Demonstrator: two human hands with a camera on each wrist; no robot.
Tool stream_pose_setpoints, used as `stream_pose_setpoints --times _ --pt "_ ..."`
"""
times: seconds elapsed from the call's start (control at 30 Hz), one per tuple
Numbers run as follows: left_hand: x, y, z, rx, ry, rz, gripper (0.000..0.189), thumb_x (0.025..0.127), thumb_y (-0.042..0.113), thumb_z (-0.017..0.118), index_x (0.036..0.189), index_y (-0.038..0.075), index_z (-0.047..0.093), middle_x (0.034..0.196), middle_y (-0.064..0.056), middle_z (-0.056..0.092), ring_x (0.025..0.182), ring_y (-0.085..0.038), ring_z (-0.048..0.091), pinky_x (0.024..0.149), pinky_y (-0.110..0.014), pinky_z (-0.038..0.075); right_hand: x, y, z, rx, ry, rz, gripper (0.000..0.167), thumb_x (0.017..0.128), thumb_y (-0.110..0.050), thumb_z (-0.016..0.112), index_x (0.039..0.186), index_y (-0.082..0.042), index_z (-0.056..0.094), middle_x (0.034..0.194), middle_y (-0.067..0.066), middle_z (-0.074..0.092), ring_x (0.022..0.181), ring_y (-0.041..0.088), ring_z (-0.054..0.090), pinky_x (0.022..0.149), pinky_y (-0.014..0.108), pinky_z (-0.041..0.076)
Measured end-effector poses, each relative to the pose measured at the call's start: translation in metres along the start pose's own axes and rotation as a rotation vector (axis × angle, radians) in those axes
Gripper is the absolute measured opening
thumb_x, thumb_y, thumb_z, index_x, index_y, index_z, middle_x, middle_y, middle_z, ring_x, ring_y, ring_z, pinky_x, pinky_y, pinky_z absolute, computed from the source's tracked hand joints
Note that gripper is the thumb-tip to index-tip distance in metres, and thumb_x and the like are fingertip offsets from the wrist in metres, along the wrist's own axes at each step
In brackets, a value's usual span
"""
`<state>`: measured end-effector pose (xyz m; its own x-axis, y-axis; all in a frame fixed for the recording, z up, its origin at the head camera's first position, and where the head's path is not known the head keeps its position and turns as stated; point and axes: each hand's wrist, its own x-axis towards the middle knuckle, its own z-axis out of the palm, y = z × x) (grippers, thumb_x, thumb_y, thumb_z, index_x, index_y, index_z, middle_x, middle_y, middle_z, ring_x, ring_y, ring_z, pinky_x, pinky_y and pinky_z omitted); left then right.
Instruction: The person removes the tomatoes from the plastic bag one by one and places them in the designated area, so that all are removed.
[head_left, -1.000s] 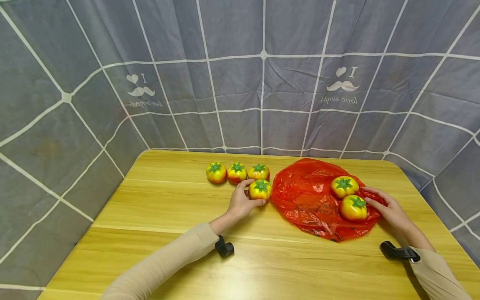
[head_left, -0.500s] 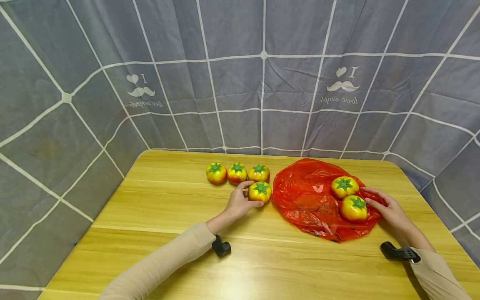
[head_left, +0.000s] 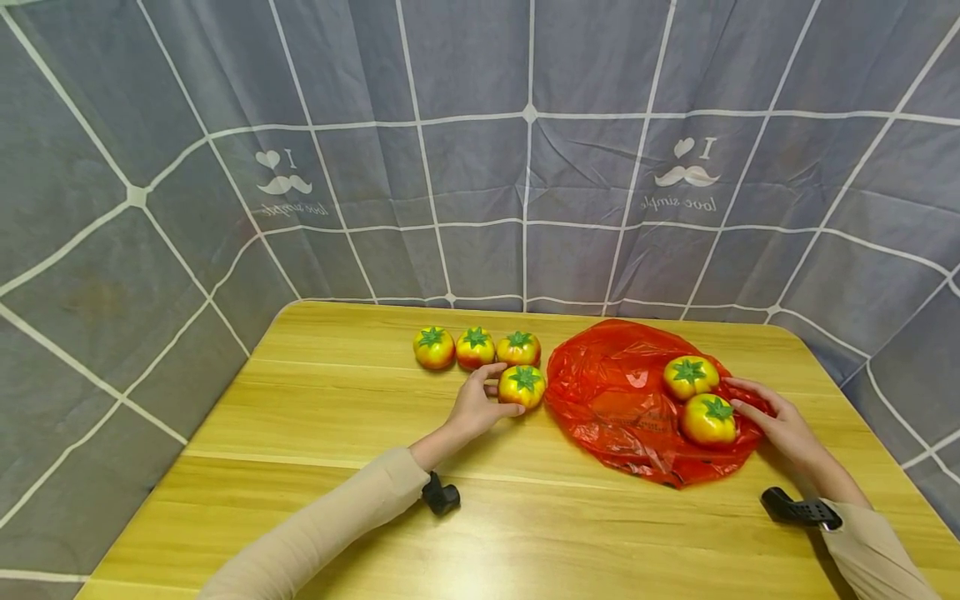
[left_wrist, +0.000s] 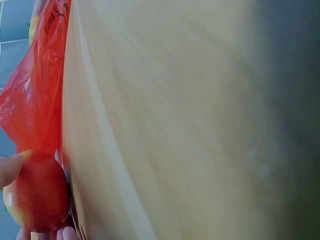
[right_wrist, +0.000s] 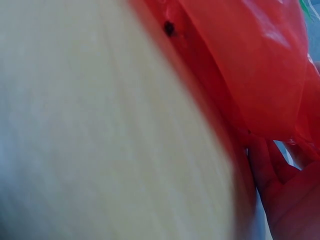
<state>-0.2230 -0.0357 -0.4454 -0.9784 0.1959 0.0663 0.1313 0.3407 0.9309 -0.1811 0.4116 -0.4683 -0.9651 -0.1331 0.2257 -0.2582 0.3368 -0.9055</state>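
In the head view, my left hand (head_left: 480, 404) holds a yellow-and-red toy tomato (head_left: 522, 388) between thumb and fingers, just left of the red plastic bag (head_left: 600, 383). In the left wrist view, the thumb lies on one side of this tomato (left_wrist: 40, 192), with fingertips at its lower end. Two more tomatoes, an upper one (head_left: 691, 377) and a lower one (head_left: 708, 419), rest on the bag's right part. Beside them is my right hand (head_left: 783, 425), its fingers fairly straight and touching the bag's right edge. The bag hides some of its fingers in the right wrist view.
Three similar tomatoes stand in a row at the back: one on the left (head_left: 433, 348), one in the middle (head_left: 476, 349) and one on the right (head_left: 519, 349). Everything lies on a wooden table (head_left: 315, 442). A grey gridded curtain (head_left: 480, 183) encloses its back and sides.
My left hand has drawn slightly back toward me with its tomato, widening the offset from the back row. My right hand, the bag and the two tomatoes on it look unmoved.
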Motion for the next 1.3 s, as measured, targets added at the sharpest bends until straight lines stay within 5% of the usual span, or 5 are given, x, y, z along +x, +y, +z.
stream_pose_setpoints --times 0.7,1.3 --pt "0.0001 0.0032 -0.0008 -0.005 -0.051 -0.008 0.064 0.076 0.003 0.078 0.134 -0.001 0.050 0.132 -0.021 0.053 0.104 -0.034 0.062 0.087 -0.037 0.054 -0.0026 0.0004 -0.0001 -0.036 0.023 0.031 0.038 0.097 -0.003 0.051 0.133 -0.012 0.055 0.114 -0.034 0.054 0.101 -0.018 0.050 0.079 0.002 0.043" --pt "-0.0037 0.0044 -0.0013 -0.029 -0.031 0.004 0.065 0.077 0.001 0.076 0.134 -0.002 0.047 0.132 -0.025 0.051 0.109 -0.039 0.060 0.093 -0.043 0.052 -0.0019 0.0007 -0.0006 -0.088 0.022 0.009 0.038 0.097 -0.002 0.051 0.134 -0.010 0.054 0.114 -0.036 0.052 0.102 -0.020 0.048 0.080 0.000 0.041"
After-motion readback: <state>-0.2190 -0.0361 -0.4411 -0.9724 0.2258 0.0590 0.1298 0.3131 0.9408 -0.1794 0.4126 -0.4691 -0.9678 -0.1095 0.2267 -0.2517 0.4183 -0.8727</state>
